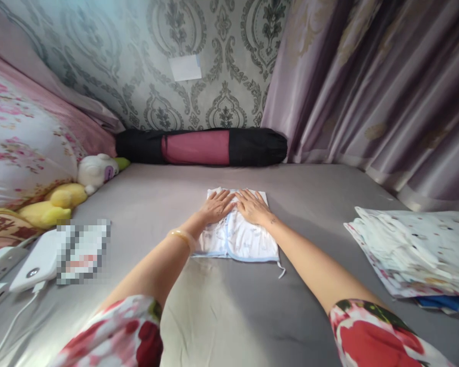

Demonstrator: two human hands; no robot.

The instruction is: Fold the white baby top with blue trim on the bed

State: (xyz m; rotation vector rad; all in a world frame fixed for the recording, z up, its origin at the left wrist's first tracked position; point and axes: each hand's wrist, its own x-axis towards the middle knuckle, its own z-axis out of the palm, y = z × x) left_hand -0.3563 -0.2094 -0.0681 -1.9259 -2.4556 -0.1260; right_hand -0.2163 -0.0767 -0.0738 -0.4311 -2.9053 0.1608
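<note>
A small white baby shirt (248, 240) with light blue trim lies flat on the grey bed sheet (214, 316). Blue edging runs down its middle and along its lower border, and a thin tie hangs off the lower right corner. My left hand (217, 205) rests palm down on the upper left part of the shirt, fingers stretched out. Beside it, my right hand (251, 206) lies flat on the upper right part, its fingers also extended. The two hands nearly meet at the shirt's middle. Neither one grips the cloth.
Folded patterned cloths (416, 250) are stacked at the right. On the left lie a white power bank (38, 262) with a cable, a power strip (2, 262) and plush toys (95, 171). A black and maroon rolled bag (199, 147) lies along the wall, next to purple curtains (352, 86).
</note>
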